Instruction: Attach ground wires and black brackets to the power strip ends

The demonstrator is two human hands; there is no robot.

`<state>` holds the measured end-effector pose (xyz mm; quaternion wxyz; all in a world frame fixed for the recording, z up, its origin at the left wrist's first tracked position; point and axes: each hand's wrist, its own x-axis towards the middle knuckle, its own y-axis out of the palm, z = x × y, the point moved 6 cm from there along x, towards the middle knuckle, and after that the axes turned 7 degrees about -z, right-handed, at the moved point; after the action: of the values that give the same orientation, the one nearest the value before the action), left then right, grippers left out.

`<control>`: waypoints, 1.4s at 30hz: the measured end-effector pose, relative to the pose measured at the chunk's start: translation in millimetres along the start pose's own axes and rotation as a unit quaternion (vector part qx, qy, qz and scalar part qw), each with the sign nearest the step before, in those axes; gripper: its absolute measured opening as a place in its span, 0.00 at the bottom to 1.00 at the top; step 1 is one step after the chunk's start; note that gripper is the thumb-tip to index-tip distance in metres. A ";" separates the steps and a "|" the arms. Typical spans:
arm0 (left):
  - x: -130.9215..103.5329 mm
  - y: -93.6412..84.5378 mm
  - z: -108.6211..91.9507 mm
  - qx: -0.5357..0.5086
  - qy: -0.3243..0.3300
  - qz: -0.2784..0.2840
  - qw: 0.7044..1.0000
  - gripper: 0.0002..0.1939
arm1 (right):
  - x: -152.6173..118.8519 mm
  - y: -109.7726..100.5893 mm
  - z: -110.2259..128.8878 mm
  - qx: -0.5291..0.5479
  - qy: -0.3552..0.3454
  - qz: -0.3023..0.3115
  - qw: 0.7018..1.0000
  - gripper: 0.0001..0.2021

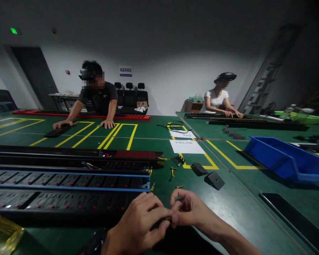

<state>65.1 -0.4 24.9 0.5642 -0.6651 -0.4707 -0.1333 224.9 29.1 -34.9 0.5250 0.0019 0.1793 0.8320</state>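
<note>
Small-parts handling at a green desk (159, 198). Nearest, the person's left hand (140, 223) and right hand (187, 209) meet over the desk's near edge. The left grip is pinched, thumb against forefinger, on a small brass-toned part (168, 219), mostly concealed by the fingers; the right fingertips are gathered at its right end, though whether they clasp it cannot be told. As far as it shows, the part's long axis runs crosswise between the hands; which end is its front cannot be made out. At the near left corner lies a glossy, translucent yellow object (5, 233); at the right, a flat black smartphone (292, 219) with rounded corners, set diagonally.

Beyond the left hand, a black socket strip (69, 203) and a blue-edged socket strip (69, 180) lie parallel, running left to right, their matt faces dotted red. Near their right ends rest a yellow wire piece (172, 172) and two dark wedge-shaped blocks (214, 180). A smooth blue plastic bin (284, 159) with sloping walls stands farther right; white paper sheets (187, 146) lie centrally.

Across the desk, a co-worker in a dark shirt (98, 94) touches a black bar (59, 131); another in white (216, 99) handles long black rails (255, 124).
</note>
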 end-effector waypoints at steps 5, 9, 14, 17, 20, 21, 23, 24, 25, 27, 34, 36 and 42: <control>0.2 1.2 -0.8 -0.004 -0.001 -0.006 1.000 0.09 | 1.1 -1.2 1.7 -0.012 -0.008 -0.007 1.000 0.26; 0.6 1.7 -0.5 -0.018 -0.005 -0.008 1.000 0.07 | 2.0 -0.7 0.5 -0.034 -0.018 -0.003 0.999 0.23; 2.6 1.4 -3.2 -0.011 0.007 -0.011 1.000 0.03 | 1.2 0.9 1.4 -0.036 -0.027 0.001 0.999 0.22; 3.8 -0.5 -5.2 -0.009 0.012 -0.032 0.999 0.05 | 0.7 0.3 1.7 -0.030 -0.026 0.000 0.999 0.22; 5.0 -1.5 -5.7 -0.004 0.002 -0.043 0.999 0.05 | 0.0 -1.0 0.9 -0.020 -0.026 0.000 0.999 0.23; 5.3 -1.5 -5.9 -0.005 -0.002 -0.042 0.999 0.05 | -0.1 -1.3 0.4 -0.017 -0.027 0.002 0.999 0.23; 6.0 -1.5 -7.2 -0.014 -0.002 -0.035 0.999 0.05 | -0.2 -1.5 -0.4 -0.014 -0.032 0.006 0.999 0.24; 6.5 -1.8 -8.1 -0.026 0.001 -0.028 0.999 0.05 | -0.1 -1.5 -0.4 -0.012 -0.035 0.008 0.999 0.24; 7.0 -2.4 -8.5 -0.042 -0.001 -0.019 0.999 0.05 | 0.1 -1.5 0.2 -0.009 -0.038 0.008 0.999 0.24; 8.9 -4.6 -5.6 -0.078 -0.031 0.007 0.996 0.05 | 0.7 -2.7 3.1 0.001 -0.046 -0.002 0.999 0.24; 20.7 -34.7 30.6 -0.089 -0.189 -0.019 0.978 0.05 | 3.1 -20.1 18.2 0.022 -0.058 -0.108 0.992 0.22; 21.9 -41.2 42.7 -0.053 -0.193 -0.037 0.979 0.05 | 4.4 -23.3 17.4 0.023 -0.054 -0.119 0.991 0.22; 21.2 -27.5 64.8 0.131 -0.139 0.066 0.979 0.08 | 9.1 -18.7 8.1 0.000 -0.043 -0.102 0.994 0.21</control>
<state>31.9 64.3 35.9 0.5835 -0.6270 -0.5125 0.0610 238.7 46.6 -34.6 0.6143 0.0191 0.1562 0.7732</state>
